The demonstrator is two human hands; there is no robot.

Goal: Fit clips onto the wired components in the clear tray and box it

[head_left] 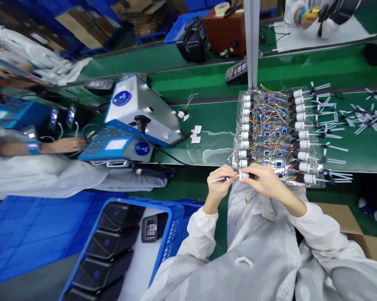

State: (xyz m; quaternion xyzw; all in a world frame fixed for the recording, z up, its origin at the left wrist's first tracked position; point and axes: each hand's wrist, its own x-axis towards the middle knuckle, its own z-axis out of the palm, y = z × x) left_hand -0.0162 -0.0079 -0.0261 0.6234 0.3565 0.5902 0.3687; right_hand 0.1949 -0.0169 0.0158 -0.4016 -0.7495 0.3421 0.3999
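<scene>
My left hand is closed in a pinch on a thin pale strip. My right hand grips a small white cylinder, and the fingertips of both hands meet there. Both are at the front edge of the bench, beside a clear plastic tray. Rows of white-and-black cylinders line the tray's two sides, with thin coloured wires tangled between them. From the right-hand row stick out black pieces with pale blades. Fine detail between my fingertips is hidden.
A loose pile of bladed pieces lies at right. Left stand a blue-and-silver machine with a cable and a co-worker's hand. A blue crate of black devices sits below. A metal post rises behind the tray.
</scene>
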